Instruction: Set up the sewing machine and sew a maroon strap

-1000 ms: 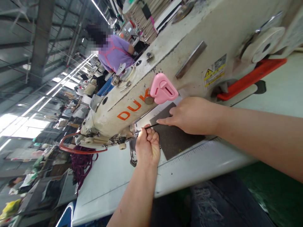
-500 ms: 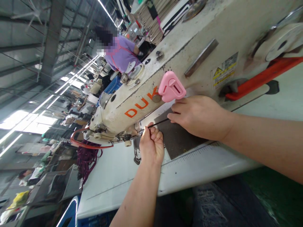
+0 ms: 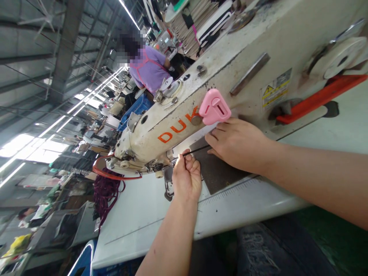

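Observation:
A thin black cord point(image 3: 197, 150) runs taut between my two hands, beneath the arm of a cream sewing machine point(image 3: 149, 119). My left hand point(image 3: 187, 177) is closed, pinching the cord between thumb and forefinger close to the needle area. The needle itself is hidden. To the right, my right hand point(image 3: 237, 143) has its fingers bent around the cord's other visible stretch. Its thumb is partly out of sight. Under the cord lies a dark flat plate point(image 3: 221, 174) on the machine bed. A pink plastic holder point(image 3: 215, 107) sits on the machine just above my right hand.
The pale worktable point(image 3: 138, 214) has a ruler scale along its front. Dark purple straps point(image 3: 106, 195) hang in a heap at its left end. An orange-red bar point(image 3: 322, 99) sticks out at the right. Behind the machine is a person in a purple shirt point(image 3: 152, 69) beside a blue crate point(image 3: 136, 109).
The view has shifted slightly, so the machine appears farther right. The fingers of my right hand have moved a little on the cord. My left hand keeps its pinch near the needle area.

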`<state>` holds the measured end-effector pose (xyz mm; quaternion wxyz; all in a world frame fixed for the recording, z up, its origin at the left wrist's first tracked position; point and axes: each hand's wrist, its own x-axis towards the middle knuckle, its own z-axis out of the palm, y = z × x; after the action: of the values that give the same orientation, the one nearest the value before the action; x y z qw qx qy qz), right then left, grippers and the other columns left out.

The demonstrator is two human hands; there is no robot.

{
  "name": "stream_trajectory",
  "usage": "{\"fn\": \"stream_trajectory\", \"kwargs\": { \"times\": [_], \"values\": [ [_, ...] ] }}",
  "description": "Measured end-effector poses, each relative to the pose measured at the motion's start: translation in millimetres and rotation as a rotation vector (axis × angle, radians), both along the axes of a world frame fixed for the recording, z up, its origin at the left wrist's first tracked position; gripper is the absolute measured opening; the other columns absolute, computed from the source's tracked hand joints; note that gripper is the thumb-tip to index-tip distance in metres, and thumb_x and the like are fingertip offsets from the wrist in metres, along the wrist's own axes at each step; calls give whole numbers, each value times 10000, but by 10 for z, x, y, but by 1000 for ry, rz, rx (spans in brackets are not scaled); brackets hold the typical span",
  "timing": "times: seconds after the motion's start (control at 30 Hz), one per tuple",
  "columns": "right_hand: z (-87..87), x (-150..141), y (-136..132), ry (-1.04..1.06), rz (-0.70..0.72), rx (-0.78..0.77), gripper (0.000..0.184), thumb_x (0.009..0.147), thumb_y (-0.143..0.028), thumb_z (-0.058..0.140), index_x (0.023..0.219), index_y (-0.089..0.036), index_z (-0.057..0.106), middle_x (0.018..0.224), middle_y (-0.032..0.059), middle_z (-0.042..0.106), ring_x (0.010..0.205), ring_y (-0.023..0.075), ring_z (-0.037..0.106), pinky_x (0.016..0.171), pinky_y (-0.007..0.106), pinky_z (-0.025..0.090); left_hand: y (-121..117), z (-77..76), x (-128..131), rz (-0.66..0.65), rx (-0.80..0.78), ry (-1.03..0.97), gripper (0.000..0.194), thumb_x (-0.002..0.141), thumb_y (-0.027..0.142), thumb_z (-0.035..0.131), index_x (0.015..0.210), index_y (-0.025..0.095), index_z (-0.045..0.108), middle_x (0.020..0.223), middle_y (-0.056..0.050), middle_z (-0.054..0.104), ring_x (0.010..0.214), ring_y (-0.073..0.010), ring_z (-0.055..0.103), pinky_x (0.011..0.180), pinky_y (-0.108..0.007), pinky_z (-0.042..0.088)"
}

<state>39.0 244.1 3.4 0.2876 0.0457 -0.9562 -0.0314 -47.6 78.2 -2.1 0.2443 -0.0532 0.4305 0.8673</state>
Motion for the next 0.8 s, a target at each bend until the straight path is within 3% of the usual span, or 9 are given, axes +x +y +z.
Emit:
{"fn": "stream_trajectory", "kwargs": {
  "times": [0.13,0.27,0.5,0.67,0.8],
  "values": [
    [9,6,18,-30,52,-17,200,996,-244,583,847,-147,675,833,100,677,849,263,582,857,400,345,-1,-9,-3,-8,-3,17,360,1102,136,336,924,39,633,710,23,423,512,-22,365,464,-127,320],
    [34,9,20,33,52,-20,144,941,-139,590,840,-148,692,849,105,670,843,268,551,814,392,344,-6,-11,-6,-37,4,35,367,1109,169,340,934,56,642,711,24,414,514,-28,364,471,-128,329],
    [55,15,-34,160,52,12,153,947,-101,567,846,-150,672,900,102,651,900,274,533,801,384,347,-13,-22,2,-34,10,44,375,1106,159,349,902,54,646,710,22,427,517,-27,358,471,-128,324],
    [45,11,-35,51,33,-12,187,991,-213,559,853,-157,672,865,102,662,895,282,551,875,412,342,-18,-35,-7,-25,1,40,363,1095,136,355,898,49,647,703,26,413,511,-29,343,468,-133,314],
    [34,10,-42,13,37,-15,167,963,-173,567,842,-158,682,825,93,666,829,266,554,856,413,333,-10,-33,-5,-26,-20,63,355,1090,128,360,885,65,642,704,27,404,511,-34,341,470,-134,316]
  ]
}}
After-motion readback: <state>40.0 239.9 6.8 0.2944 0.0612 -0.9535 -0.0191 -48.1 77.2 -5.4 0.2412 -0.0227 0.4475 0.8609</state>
